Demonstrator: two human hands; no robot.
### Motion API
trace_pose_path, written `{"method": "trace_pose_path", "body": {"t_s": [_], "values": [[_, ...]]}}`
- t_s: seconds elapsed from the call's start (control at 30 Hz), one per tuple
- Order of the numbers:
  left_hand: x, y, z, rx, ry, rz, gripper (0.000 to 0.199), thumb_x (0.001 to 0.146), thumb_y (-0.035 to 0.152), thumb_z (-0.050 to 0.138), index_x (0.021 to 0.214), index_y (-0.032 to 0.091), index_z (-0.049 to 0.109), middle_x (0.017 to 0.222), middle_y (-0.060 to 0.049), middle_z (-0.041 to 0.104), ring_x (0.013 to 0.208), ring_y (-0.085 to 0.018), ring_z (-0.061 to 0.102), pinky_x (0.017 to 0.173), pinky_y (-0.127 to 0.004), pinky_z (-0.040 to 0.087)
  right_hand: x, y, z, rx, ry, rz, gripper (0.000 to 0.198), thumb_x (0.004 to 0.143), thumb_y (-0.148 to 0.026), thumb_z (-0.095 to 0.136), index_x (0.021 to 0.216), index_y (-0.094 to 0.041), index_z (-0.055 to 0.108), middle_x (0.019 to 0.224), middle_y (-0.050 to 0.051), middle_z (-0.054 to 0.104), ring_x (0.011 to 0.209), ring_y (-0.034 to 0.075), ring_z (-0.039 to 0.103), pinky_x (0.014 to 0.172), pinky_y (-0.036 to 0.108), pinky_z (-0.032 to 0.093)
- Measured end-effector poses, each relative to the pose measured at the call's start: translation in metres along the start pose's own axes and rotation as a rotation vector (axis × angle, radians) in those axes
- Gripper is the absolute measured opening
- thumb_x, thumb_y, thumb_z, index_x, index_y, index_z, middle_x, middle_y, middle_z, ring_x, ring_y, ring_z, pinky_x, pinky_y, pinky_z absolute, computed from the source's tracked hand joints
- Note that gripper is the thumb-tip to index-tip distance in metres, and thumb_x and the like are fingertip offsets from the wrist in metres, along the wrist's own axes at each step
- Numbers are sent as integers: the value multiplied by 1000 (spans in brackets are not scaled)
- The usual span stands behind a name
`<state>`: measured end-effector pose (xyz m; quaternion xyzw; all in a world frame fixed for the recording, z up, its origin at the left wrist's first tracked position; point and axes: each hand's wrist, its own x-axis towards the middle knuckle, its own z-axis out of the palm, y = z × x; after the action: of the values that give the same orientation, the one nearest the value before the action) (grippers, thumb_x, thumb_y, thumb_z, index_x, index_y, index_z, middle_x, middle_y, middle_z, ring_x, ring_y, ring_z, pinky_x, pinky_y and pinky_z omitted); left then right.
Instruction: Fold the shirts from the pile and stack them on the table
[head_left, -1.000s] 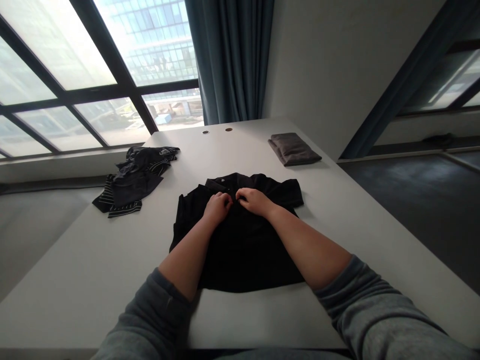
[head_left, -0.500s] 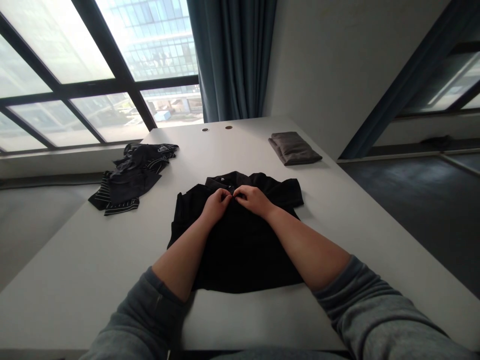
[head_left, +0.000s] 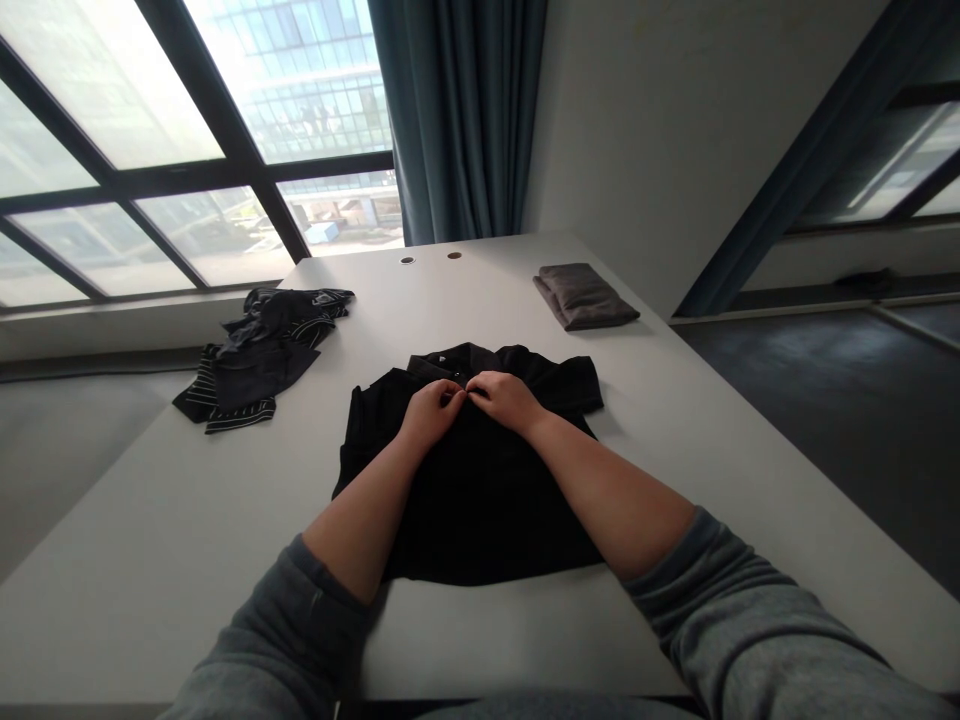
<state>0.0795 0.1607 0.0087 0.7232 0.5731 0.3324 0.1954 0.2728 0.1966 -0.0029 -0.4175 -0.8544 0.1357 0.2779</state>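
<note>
A black polo shirt (head_left: 487, 500) lies spread on the white table (head_left: 225, 540), its collar at the far side and its hem towards me. Just below the collar, my left hand (head_left: 433, 412) pinches the front placket with thumb and forefinger. Close against it on the right, my right hand (head_left: 504, 400) pinches the same placket, the fingertips of both hands almost meeting. A small button shows faintly above the fingertips; whatever lies between the fingers is hidden. Both forearms rest over the body of the shirt.
At the back right lies a folded dark grey garment (head_left: 586, 296). A crumpled heap of dark, partly striped clothes (head_left: 262, 355) lies at the left edge. Two round grommets sit in the far tabletop, before a blue curtain (head_left: 465, 120) and a window (head_left: 187, 150).
Both hands stay at the placket with hardly any movement of the fingers. The whole view has shifted very slightly; the shirt lies as before.
</note>
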Motion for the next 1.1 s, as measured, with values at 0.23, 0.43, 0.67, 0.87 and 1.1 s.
{"method": "trace_pose_path", "body": {"t_s": [0.23,0.43,0.67,0.87,1.1], "values": [[-1,3,-1,82,-19,44,13,88,29,74,98,21,77,101,-4,79,94,-21,73,87,-31,56,-1,-1,-2,-17,-5,3,18,97,-19,66,110,-23,79,109,5,77,102,20,71,89,28,52],[-2,5,5,129,-16,-25,10,88,21,71,95,23,78,98,-3,80,92,-21,73,86,-30,55,-1,-3,-5,-65,-48,3,17,99,-22,65,106,-24,81,109,4,76,101,19,70,85,26,51],[-2,7,5,153,-21,-25,8,87,27,75,93,23,77,98,-3,80,89,-21,72,83,-31,54,0,-3,-7,-38,-62,-20,16,99,-21,65,104,-23,80,108,5,77,100,19,71,86,27,50],[-1,7,4,141,-30,-96,6,87,22,71,84,23,76,86,-2,78,81,-20,71,76,-29,51,0,3,-6,42,-88,-93,18,96,-13,66,104,-21,79,109,5,76,103,19,70,93,28,51],[-1,6,3,114,-26,-68,4,87,21,72,85,23,75,87,-1,78,80,-19,71,74,-29,50,0,6,-7,67,-66,-90,18,95,-13,66,105,-21,78,105,5,75,99,20,70,90,30,51]]}}
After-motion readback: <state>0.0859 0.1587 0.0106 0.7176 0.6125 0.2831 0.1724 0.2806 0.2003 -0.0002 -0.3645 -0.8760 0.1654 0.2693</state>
